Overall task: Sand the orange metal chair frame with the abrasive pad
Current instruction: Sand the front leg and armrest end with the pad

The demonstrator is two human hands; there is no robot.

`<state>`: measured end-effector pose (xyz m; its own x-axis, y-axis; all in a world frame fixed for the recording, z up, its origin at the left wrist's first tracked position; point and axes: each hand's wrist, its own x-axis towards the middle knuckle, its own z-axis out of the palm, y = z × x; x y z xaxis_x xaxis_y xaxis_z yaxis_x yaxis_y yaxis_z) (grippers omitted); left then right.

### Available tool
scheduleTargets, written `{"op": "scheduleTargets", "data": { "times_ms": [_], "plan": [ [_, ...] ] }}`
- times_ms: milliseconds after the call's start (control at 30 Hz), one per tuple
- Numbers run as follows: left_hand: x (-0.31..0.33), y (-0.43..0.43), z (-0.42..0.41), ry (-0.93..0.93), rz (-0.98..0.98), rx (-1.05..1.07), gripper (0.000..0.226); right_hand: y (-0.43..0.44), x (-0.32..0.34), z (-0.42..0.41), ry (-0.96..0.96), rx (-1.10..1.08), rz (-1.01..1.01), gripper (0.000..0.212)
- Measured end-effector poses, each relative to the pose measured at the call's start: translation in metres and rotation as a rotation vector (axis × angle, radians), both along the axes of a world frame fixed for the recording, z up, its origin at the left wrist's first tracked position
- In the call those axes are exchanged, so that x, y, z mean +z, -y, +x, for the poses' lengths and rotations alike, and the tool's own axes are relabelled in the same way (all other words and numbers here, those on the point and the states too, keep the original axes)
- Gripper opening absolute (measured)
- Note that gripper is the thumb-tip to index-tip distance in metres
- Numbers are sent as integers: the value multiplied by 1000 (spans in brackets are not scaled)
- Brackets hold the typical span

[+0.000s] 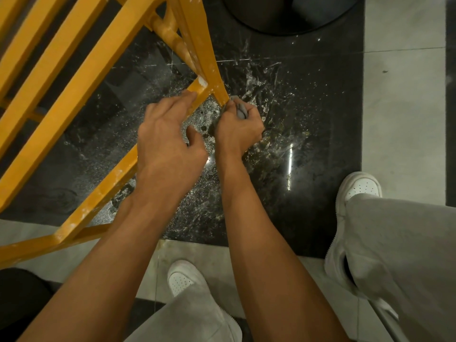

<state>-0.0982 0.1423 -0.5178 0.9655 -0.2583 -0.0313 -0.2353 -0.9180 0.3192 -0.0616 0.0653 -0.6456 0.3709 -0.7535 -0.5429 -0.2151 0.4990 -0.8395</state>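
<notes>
The orange metal chair frame [74,77] fills the upper left, tipped so its slats and bars run diagonally, with white dust on several bars. My left hand [167,139] grips a lower bar just left of the corner joint, fingers curled over it. My right hand [238,124] holds the crumpled grey abrasive pad [240,108] and presses it against the leg just below that joint. Most of the pad is hidden inside my fist.
Black marble floor [283,119] under the chair is strewn with white sanding dust. Pale tiles [399,119] lie to the right. My feet in white shoes [182,277] [357,191] stand near. A dark round base [283,18] sits at the top.
</notes>
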Motion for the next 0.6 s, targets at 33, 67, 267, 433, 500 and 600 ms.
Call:
{"op": "scheduleTargets", "data": {
  "times_ms": [33,67,267,433,500,600],
  "plan": [
    [0,0,0,0,1,1,58,-1,4,0,0,5,-28,9],
    [0,0,0,1,1,0,59,-3,6,-1,1,13,-45,9],
    [-1,-2,1,1,0,0,58,-2,6,-2,11,5,6,16],
    [-1,-2,1,0,-6,-4,59,1,7,-3,-2,-2,13,14],
    [-1,-2,0,2,-7,-6,58,2,7,-2,13,-17,43,13],
    [-1,-3,1,1,1,-8,59,-4,12,-3,38,25,45,9]
  ]
}}
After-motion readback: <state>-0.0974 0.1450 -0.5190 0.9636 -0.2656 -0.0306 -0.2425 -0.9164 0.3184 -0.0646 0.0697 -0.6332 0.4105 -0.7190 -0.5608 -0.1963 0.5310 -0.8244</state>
